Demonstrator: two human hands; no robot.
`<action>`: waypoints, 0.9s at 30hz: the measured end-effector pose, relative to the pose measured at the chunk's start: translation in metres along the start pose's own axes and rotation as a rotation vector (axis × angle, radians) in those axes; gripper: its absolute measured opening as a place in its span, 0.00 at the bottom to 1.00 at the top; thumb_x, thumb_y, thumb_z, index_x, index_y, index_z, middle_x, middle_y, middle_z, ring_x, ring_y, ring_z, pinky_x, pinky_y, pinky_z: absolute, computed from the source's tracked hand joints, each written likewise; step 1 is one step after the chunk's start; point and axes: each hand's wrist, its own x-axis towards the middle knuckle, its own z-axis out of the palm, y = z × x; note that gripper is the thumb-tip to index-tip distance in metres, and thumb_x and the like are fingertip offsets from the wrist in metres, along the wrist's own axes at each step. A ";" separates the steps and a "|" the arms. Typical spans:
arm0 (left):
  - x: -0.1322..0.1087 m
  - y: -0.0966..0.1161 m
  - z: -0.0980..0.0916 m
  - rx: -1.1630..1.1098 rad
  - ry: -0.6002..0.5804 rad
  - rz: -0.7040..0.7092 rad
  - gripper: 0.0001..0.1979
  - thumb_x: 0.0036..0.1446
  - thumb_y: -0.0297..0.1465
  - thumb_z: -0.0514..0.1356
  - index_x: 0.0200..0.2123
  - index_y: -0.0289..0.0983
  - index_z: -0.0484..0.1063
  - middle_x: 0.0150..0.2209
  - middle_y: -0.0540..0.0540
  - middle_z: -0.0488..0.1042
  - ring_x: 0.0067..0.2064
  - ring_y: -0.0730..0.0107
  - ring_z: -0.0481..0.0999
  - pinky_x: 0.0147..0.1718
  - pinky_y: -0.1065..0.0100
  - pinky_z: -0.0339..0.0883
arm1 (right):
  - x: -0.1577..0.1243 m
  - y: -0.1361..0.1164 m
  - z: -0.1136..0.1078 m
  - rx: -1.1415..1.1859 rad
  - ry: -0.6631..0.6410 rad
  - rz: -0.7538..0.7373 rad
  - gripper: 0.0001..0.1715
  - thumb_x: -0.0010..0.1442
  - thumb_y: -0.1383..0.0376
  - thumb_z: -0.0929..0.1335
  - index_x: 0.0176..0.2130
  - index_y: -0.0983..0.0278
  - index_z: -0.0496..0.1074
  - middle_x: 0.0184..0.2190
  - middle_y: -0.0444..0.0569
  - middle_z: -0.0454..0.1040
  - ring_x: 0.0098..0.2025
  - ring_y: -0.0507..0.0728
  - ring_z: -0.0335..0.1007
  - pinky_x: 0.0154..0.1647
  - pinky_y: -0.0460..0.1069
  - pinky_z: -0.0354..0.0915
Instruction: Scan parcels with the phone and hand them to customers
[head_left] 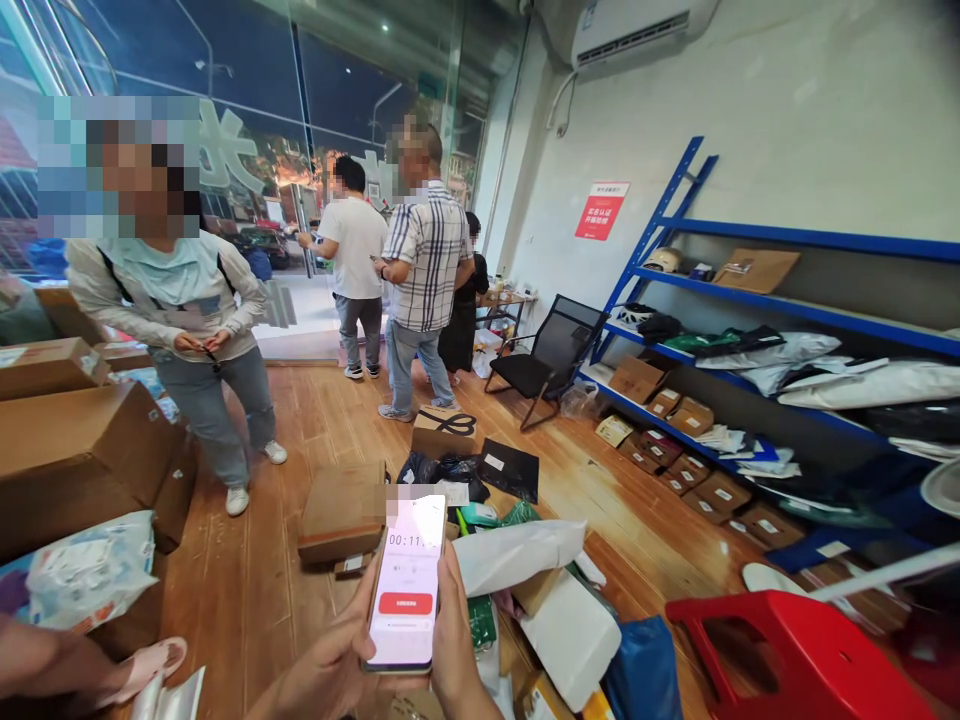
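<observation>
A smartphone (406,580) stands upright between my two hands, its lit screen facing me with a timer and a red button. My left hand (341,625) grips its left side, with the thumb lying over the lower left of the screen. On the other side, my right hand (454,625) is wrapped round the right edge. Just beyond the phone lie a flat cardboard box (343,510), a white parcel bag (525,553) and a white foam-like box (574,635), among several other parcels on the wooden floor.
Large cartons (82,450) are stacked at left. A person (172,330) stands beside them; several others stand near the glass front. A blue shelf rack (795,300) with parcels lines the right wall. A black chair (551,350) and a red plastic stool (795,650) stand on the right.
</observation>
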 end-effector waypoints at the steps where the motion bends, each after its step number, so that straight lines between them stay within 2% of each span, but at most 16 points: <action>1: 0.000 0.001 0.000 -0.006 -0.003 -0.004 0.56 0.41 0.27 0.55 0.59 0.51 0.11 0.60 0.45 0.61 0.57 0.49 0.63 0.49 0.46 0.59 | -0.001 -0.005 0.002 0.003 -0.023 0.030 0.36 0.54 0.47 0.66 0.57 0.58 0.62 0.60 0.45 0.63 0.63 0.58 0.54 0.61 0.52 0.56; 4: 0.000 0.007 0.002 -0.031 -0.028 -0.012 0.57 0.41 0.27 0.55 0.58 0.50 0.10 0.61 0.44 0.60 0.57 0.48 0.63 0.49 0.47 0.58 | -0.004 -0.014 0.007 0.031 -0.073 0.097 0.39 0.53 0.49 0.67 0.59 0.59 0.58 0.58 0.46 0.66 0.58 0.59 0.62 0.55 0.51 0.62; 9: -0.004 0.017 0.010 -0.028 -0.024 -0.022 0.54 0.45 0.28 0.54 0.59 0.49 0.10 0.59 0.46 0.63 0.57 0.51 0.64 0.50 0.49 0.58 | -0.001 -0.011 0.011 0.067 -0.054 0.079 0.35 0.52 0.52 0.68 0.56 0.59 0.60 0.53 0.48 0.71 0.55 0.59 0.65 0.49 0.50 0.66; 13: -0.003 0.020 0.013 -0.068 -0.004 -0.014 0.54 0.44 0.26 0.54 0.59 0.49 0.11 0.57 0.48 0.66 0.55 0.54 0.66 0.51 0.51 0.58 | 0.005 -0.006 0.012 0.084 -0.038 0.114 0.34 0.52 0.52 0.68 0.55 0.58 0.61 0.53 0.48 0.71 0.53 0.59 0.67 0.48 0.51 0.66; 18: 0.003 0.021 0.002 -0.079 -0.012 -0.005 0.53 0.45 0.26 0.53 0.59 0.49 0.11 0.56 0.47 0.67 0.52 0.54 0.68 0.48 0.52 0.60 | 0.012 -0.005 0.017 0.088 -0.029 0.121 0.34 0.50 0.52 0.69 0.55 0.58 0.62 0.51 0.48 0.73 0.52 0.60 0.68 0.48 0.52 0.66; 22: 0.002 0.025 -0.004 -0.082 -0.061 0.026 0.53 0.46 0.25 0.53 0.58 0.54 0.12 0.59 0.48 0.63 0.47 0.57 0.71 0.41 0.57 0.64 | 0.014 -0.008 0.023 0.133 -0.158 0.161 0.38 0.48 0.57 0.70 0.57 0.58 0.58 0.51 0.50 0.73 0.49 0.63 0.71 0.46 0.55 0.67; 24: -0.003 0.027 -0.002 -0.059 -0.037 0.032 0.53 0.45 0.25 0.54 0.60 0.54 0.14 0.60 0.47 0.62 0.46 0.58 0.71 0.41 0.58 0.65 | 0.014 -0.013 0.026 0.160 -0.276 0.178 0.41 0.47 0.61 0.70 0.59 0.59 0.55 0.53 0.50 0.71 0.51 0.63 0.69 0.50 0.57 0.65; 27: -0.014 0.025 0.005 0.000 0.052 0.060 0.58 0.40 0.22 0.57 0.61 0.49 0.16 0.60 0.43 0.62 0.51 0.55 0.69 0.43 0.58 0.65 | 0.012 -0.021 0.027 0.174 -0.444 0.229 0.40 0.49 0.63 0.69 0.59 0.59 0.55 0.56 0.49 0.69 0.57 0.62 0.64 0.57 0.57 0.59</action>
